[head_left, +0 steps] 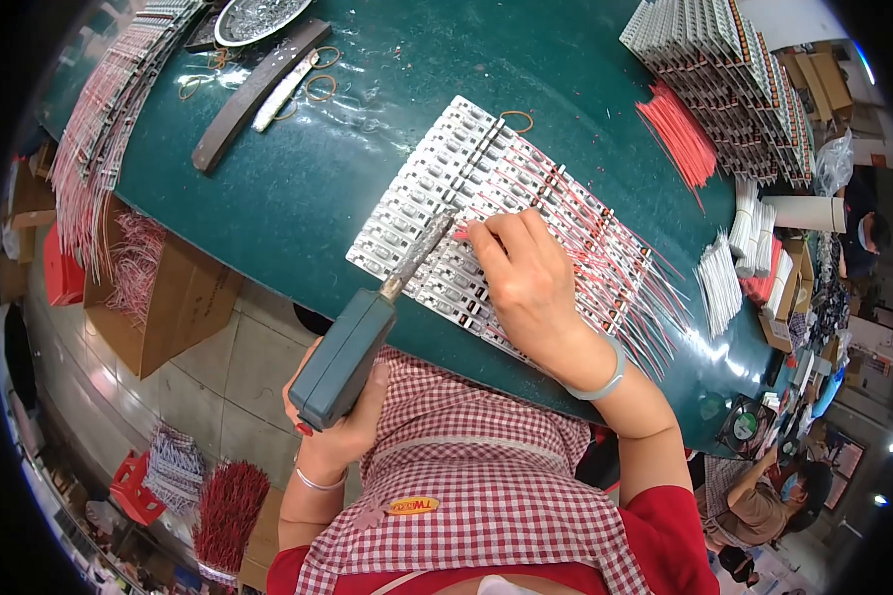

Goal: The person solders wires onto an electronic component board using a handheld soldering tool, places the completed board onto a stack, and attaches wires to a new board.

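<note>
As hands (pixel 357 428) (pixel 529 278) grip soldering gun (pixel 345 355), pinching wire (pixel 461 235)

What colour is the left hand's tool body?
The tool body is dark green, clearest in head view.

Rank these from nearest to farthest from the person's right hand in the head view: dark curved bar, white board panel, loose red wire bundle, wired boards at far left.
From the right hand:
1. White board panel, directly beneath.
2. Red wire bundle, upper right.
3. Dark curved bar, upper left.
4. Wired boards, far left.
</note>
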Motion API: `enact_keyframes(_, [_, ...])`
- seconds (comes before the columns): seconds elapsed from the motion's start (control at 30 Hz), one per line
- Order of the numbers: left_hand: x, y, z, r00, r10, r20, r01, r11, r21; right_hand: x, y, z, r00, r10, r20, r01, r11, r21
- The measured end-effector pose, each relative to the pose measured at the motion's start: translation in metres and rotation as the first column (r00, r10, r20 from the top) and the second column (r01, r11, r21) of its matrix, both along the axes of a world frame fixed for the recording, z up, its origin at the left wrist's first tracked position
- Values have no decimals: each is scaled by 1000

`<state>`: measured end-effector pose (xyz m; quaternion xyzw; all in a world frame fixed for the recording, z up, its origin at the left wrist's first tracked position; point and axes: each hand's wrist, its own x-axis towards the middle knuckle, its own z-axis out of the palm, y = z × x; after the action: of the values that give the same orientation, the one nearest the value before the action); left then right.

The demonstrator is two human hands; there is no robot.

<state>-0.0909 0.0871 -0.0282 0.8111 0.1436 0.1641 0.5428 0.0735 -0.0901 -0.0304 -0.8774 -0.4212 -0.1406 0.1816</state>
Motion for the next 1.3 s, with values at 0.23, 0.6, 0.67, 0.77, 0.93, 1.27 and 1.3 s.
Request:
enact_keyframes(0.23, [-6,0,1,1000,29,-6,-30,999,-43,-2,-2,-2,999,11,49,-14,999,52])
enact_keyframes(0.6, [-8,1,2,999,-22,-34,22,1000,-21,-14,-1,-5,1000,3,1,-3,998,65])
enact_keyframes(0.67, [-8,1,3,999,-20,-25,19,1000,-23,-13,-1,-4,1000,6,4,-6,998,65])
enact_keyframes(0.77, [-7,2,4,998,-44,-40,44,999,14,-13,0,-5,1000,13,-5,-12,999,49])
enact_keyframes(0.93, [-7,2,6,996,-59,-72,61,998,22,-13,1,-1,1000,16,-5,-16,1000,23])
enact_keyframes(1.27, [-22,4,-1,996,22,-82,-28,997,-73,-14,2,-2,1000,4,18,-4,1000,10])
enact_keyframes(1.3, [-22,4,-1,998,16,-59,-18,999,-49,-15,3,-2,1000,-12,6,12,1000,15])
